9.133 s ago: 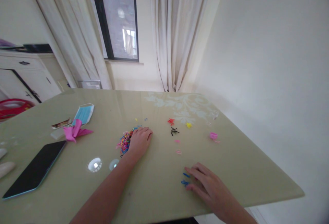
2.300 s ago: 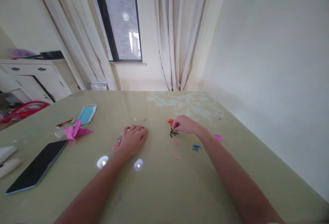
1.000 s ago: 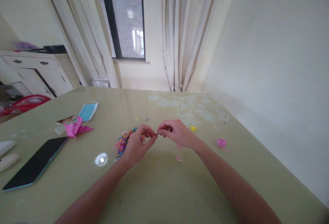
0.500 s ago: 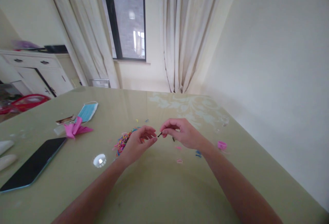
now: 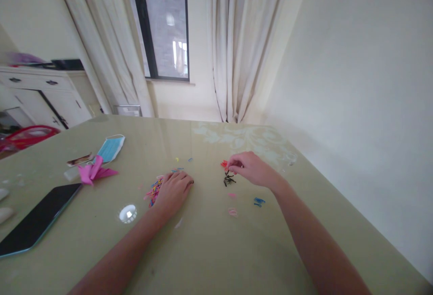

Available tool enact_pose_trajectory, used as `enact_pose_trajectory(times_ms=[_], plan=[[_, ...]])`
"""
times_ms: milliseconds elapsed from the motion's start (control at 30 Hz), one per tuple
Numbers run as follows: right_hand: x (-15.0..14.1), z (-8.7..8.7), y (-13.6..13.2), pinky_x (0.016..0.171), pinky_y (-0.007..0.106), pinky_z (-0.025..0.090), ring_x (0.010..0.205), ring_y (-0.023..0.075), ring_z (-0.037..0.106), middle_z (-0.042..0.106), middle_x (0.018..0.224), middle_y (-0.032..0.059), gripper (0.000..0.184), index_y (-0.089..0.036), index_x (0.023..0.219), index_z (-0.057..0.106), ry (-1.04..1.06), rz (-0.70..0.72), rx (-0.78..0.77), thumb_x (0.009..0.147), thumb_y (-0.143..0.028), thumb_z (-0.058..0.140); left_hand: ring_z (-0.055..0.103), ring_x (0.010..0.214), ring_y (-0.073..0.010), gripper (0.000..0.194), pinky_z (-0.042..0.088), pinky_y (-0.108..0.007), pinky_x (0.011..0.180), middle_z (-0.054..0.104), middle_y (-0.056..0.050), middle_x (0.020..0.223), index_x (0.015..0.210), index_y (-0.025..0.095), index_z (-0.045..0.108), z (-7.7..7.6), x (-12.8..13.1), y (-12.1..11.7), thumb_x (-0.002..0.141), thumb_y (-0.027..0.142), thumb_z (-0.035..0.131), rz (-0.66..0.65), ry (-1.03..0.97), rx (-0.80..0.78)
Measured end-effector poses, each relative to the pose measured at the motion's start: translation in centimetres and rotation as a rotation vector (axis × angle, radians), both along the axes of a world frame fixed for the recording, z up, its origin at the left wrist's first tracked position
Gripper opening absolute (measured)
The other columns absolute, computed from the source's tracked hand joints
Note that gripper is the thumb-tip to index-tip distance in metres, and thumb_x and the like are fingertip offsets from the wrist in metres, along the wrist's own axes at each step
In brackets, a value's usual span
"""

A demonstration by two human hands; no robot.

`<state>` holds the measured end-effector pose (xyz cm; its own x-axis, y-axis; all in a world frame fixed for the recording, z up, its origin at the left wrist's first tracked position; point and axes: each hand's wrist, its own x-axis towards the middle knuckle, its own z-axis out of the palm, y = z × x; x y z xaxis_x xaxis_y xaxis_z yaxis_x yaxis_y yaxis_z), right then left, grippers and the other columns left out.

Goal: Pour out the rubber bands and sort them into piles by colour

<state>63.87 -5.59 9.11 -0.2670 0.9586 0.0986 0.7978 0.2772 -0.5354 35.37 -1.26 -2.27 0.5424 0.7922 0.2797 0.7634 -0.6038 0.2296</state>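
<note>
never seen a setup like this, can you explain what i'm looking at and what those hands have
There's no machine here: these are a person's own bare hands, seen by one camera worn on the head, looking forward and down.

On the shiny table, the left hand rests over a multicoloured pile of tiny pieces. The right hand has its fingertips at a small cluster of black pieces; whether it grips one is too small to tell. A dark bit shows at the left fingertips.

Red pieces sit just beyond the black ones, with blue pieces and pink pieces nearer the person. Off to the left lie a face mask, a pink folded item and a dark flat device.
</note>
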Motion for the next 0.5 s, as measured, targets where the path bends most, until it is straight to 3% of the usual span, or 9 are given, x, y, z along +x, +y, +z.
enact_pose_trajectory(times_ms=[100, 233, 500], plan=[[0.8, -2.7, 1.8, 0.070, 0.026, 0.045, 0.074, 0.0177, 0.070, 0.080, 0.081, 0.0039, 0.016, -0.019, 0.083, 0.081, -0.203, 0.002, -0.084, 0.088, -0.012, 0.068, 0.069, 0.106, -0.0289, 0.019, 0.045, -0.045, 0.097, 0.077, -0.007, 0.104, 0.099, 0.023, 0.074, 0.2, 0.1, 0.2, 0.098, 0.021, 0.055, 0.025, -0.064, -0.056], [1.4, -4.7, 3.0, 0.070, 0.025, 0.045, 0.078, 0.0186, 0.072, 0.082, 0.085, 0.0035, 0.017, -0.020, 0.085, 0.083, -0.254, -0.002, -0.126, 0.084, -0.009, 0.070, 0.069, 0.107, -0.0268, 0.018, 0.046, -0.042, 0.096, 0.078, -0.007, 0.108, 0.105, 0.022, 0.073, 0.4, 0.1, 0.3, 0.096, 0.018, 0.057, 0.043, -0.093, -0.128], [0.9, -3.8, 2.7, 0.074, 0.027, 0.046, 0.085, 0.0208, 0.074, 0.083, 0.097, 0.0046, 0.019, -0.023, 0.094, 0.086, -0.227, -0.023, -0.068, 0.092, -0.018, 0.068, 0.068, 0.111, -0.0261, 0.023, 0.046, -0.042, 0.101, 0.078, -0.006, 0.110, 0.101, 0.024, 0.077, 0.3, -0.1, 0.3, 0.097, 0.018, 0.055, 0.021, -0.086, -0.137]])
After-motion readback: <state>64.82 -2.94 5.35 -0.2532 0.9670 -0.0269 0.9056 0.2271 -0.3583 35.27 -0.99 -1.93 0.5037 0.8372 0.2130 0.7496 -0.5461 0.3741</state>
